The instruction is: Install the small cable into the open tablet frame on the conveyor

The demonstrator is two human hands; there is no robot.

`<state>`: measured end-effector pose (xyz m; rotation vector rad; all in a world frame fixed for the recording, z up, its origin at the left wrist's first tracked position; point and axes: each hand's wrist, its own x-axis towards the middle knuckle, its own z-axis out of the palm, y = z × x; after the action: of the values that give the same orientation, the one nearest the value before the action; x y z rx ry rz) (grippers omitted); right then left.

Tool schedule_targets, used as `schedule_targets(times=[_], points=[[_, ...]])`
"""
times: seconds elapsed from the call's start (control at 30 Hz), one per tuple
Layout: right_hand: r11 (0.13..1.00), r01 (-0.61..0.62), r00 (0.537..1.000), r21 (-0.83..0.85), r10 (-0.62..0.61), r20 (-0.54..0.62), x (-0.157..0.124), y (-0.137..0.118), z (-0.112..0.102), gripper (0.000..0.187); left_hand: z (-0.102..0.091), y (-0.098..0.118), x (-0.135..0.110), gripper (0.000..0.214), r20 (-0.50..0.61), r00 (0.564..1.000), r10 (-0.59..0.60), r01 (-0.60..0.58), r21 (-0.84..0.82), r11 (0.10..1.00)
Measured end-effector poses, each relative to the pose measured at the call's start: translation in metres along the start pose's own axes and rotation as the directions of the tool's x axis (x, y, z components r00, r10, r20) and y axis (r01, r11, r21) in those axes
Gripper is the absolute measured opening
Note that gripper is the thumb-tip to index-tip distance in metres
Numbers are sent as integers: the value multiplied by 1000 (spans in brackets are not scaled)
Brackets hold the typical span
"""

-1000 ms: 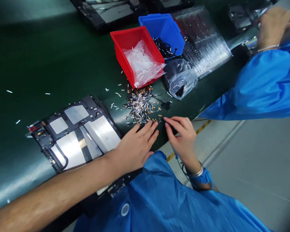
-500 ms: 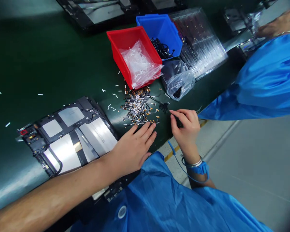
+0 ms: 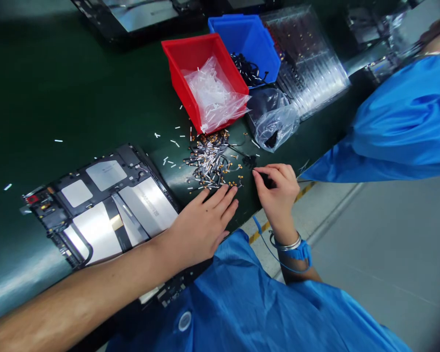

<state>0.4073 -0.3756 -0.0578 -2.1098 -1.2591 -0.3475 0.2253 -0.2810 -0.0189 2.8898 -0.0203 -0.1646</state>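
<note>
My left hand point(image 3: 201, 227) lies flat on the dark green table, fingers stretched out, its tips at the near edge of a pile of small cables point(image 3: 210, 159) with white and gold ends. My right hand point(image 3: 277, 191) is to the right of the pile, thumb and forefinger pinched together. Whatever sits in that pinch is too small to make out. Just beyond those fingertips lies a small black clump point(image 3: 249, 160). Under my left forearm is an opened tablet-like device point(image 3: 108, 210) with silver battery panels and black ribbon cables.
Behind the pile stand a red bin point(image 3: 181, 80) holding clear plastic bags and a blue bin point(image 3: 242, 29) of black cables. A clear plastic bag point(image 3: 275, 120) and a clear tray point(image 3: 308, 63) lie to their right. A co-worker's blue sleeve point(image 3: 399, 127) reaches in at right.
My right hand has shifted slightly left, closer to the pile, with its fingertips now pinched together. My left hand stays in place. The co-worker's hand has moved toward the right edge.
</note>
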Motion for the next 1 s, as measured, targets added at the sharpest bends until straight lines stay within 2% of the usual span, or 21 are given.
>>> schedule_targets(times=[0.07,0.13,0.2,0.27,0.43,0.5,0.63,0.7,0.77,0.87,1.0], points=[[997,-66,997,40,64,46,1,3,-3,10,1,0,0,56,-8,1000,0,0,3,1000],[986,-134,982,96,120,146,4,7,-9,11,1,0,0,56,-11,1000,2,-2,2,1000],[979,-169,960,113,137,244,8,11,-15,11,0,-1,0,55,-4,1000,5,-5,-3,1000],[980,-176,948,88,145,285,13,14,-20,9,0,-1,1,55,7,1000,7,-7,-7,1000],[977,-202,958,64,183,220,15,16,-25,7,-1,-1,1,55,18,1000,8,-8,-6,1000],[986,-153,968,60,138,211,13,15,-26,7,-1,-1,1,55,19,1000,10,-10,-7,1000],[1000,17,969,5,-17,247,11,14,-26,8,-2,-1,1,55,27,1000,5,-5,-8,1000],[999,34,962,-40,-22,273,11,12,-27,9,-3,-1,1,55,32,999,6,-5,-13,1000],[1000,5,951,-30,5,310,11,9,-28,11,-3,-2,1,55,36,999,5,-5,-17,1000],[994,-74,931,78,41,362,11,7,-30,13,-3,-2,1,55,35,999,4,-3,-19,1000],[984,-177,941,31,160,298,8,7,-31,13,-2,-1,1,56,31,1000,6,-6,-14,1000]])
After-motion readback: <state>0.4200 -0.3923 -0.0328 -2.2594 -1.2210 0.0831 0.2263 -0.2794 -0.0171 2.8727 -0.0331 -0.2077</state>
